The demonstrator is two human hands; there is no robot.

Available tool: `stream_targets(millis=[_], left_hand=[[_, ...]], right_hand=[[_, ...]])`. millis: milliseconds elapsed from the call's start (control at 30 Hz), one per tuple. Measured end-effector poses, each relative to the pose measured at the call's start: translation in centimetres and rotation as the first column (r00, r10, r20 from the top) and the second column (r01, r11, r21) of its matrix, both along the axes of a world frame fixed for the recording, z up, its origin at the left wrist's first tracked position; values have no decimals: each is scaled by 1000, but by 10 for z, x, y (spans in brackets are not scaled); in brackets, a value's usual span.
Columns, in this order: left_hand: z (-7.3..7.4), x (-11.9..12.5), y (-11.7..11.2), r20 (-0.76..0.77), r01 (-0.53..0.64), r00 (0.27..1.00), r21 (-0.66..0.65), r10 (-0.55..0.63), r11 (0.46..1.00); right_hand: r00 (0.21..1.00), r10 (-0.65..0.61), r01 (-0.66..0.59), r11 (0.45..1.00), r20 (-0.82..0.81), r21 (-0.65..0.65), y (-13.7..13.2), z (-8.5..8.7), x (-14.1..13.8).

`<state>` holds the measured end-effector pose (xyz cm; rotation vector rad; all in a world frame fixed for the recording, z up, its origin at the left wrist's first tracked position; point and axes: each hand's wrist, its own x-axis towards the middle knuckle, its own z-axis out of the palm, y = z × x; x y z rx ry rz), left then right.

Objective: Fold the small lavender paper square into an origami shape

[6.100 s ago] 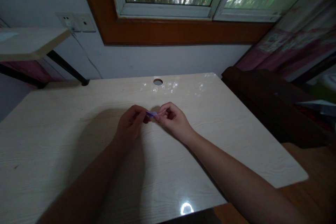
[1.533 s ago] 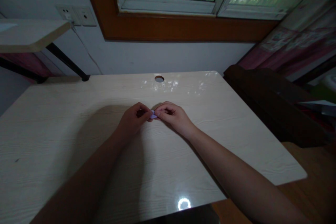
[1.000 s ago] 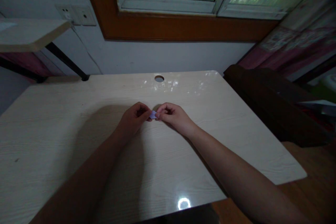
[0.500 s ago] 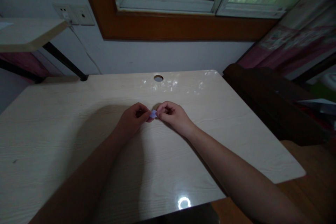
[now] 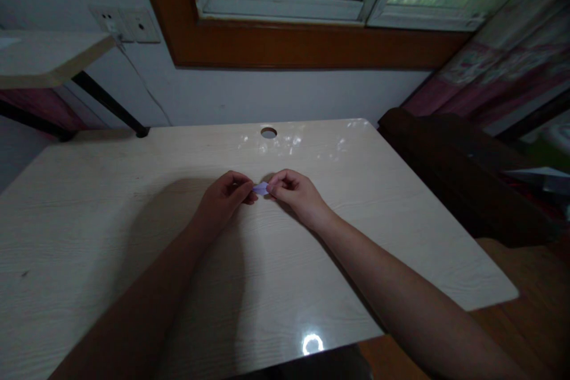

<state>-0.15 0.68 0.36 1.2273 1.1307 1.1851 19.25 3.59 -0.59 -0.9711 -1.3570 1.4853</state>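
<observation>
While left hand point(image 5: 225, 197) and right hand point(image 5: 297, 195) pinch it, the lilac piece point(image 5: 260, 189) looks small.

A glossy, pale wood-grained desk point(image 5: 294, 273) spans the scene, its right corners rounded. A round hole point(image 5: 269, 133) pierces it near the far edge. At far left, a raised shelf point(image 5: 53, 56) stands on it by black legs point(image 5: 111, 104). A small dark speck point(image 5: 25, 274) shows at near left.
</observation>
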Motion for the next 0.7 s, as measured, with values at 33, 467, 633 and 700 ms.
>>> stream_targets(millis=[33, 467, 633, 700], left_hand=[[-1, 0, 0, -25, 13, 1000, 12, -13, 1000], [-4, -1, -1, -158, -23, 987, 37, 29, 999], [-1, 0, 0, -140, -55, 989, 5, 55, 998], [0, 0, 0, -120, -65, 991, -5, 64, 998]], right_hand=[[1000, 1, -1, 1000, 1, 2, 0, 0, 0], [999, 7, -10, 998, 40, 54, -4, 4, -1], [996, -46, 41, 997, 71, 65, -4, 5, 0], [997, -50, 46, 997, 65, 61, -3, 5, 0]])
